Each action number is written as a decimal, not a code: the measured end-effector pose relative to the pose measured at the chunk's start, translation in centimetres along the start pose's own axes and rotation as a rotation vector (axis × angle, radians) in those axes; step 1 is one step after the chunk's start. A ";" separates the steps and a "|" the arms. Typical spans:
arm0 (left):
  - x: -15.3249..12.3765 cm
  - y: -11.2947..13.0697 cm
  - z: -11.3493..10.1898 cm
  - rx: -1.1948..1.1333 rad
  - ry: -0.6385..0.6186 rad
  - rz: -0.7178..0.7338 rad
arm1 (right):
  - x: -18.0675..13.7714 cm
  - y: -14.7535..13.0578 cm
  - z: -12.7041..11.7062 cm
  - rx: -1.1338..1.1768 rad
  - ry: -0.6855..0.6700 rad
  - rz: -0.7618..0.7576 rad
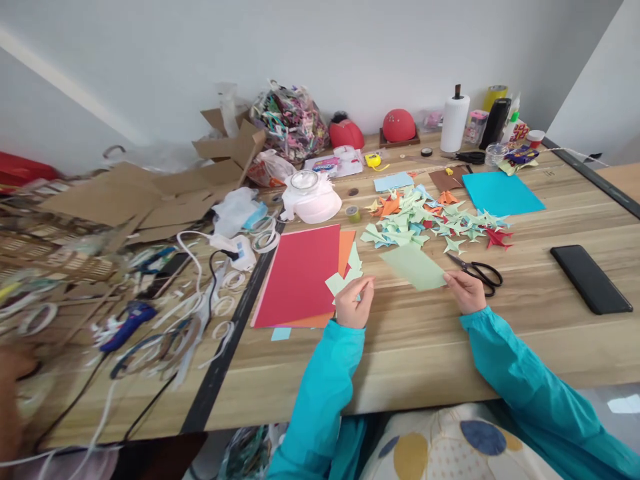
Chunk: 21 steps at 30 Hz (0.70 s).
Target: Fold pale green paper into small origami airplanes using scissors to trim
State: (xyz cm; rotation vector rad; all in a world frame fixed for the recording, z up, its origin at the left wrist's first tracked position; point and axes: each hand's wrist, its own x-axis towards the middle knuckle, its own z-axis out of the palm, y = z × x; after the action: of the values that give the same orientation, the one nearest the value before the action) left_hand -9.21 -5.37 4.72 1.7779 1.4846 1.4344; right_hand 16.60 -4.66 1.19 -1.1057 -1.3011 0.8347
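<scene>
Between thumb and fingers, my right hand [465, 291] pinches the near right corner of a pale green sheet of paper [414, 267], held above the table. My left hand [355, 303] is closed with its fingers curled, apart from that sheet, and nothing shows in it. Small pale green paper pieces [337, 283] lie just beyond my left hand, partly over a stack of red paper [303, 277] and orange paper [346, 248]. Black-handled scissors [483, 275] rest beside my right hand. Behind the sheet spreads a pile of folded paper shapes [415, 213], mostly green, some orange, red and blue.
A black phone [591, 279] lies at the right, blue paper [503, 193] behind it. Bottles [455, 123] and red domes [399, 125] stand along the wall. On the left are a glue gun [129, 325], cables, paper strips and cardboard [115, 193]. Another person's arm [13, 373] shows at far left.
</scene>
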 end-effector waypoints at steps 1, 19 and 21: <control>-0.1 0.6 1.2 -0.149 0.059 -0.128 | 0.0 0.0 0.3 0.142 0.022 0.106; 0.9 1.7 9.8 -1.209 -0.071 -0.819 | 0.1 0.0 0.5 0.318 0.033 0.494; 0.9 1.4 9.9 -1.166 -0.087 -0.840 | 0.1 0.0 0.5 0.242 0.008 0.477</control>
State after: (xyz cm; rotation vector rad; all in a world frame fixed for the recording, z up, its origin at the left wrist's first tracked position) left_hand 0.10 -2.23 2.47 0.4091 0.8040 1.2546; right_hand 16.14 -4.55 1.21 -1.2376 -0.9060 1.3019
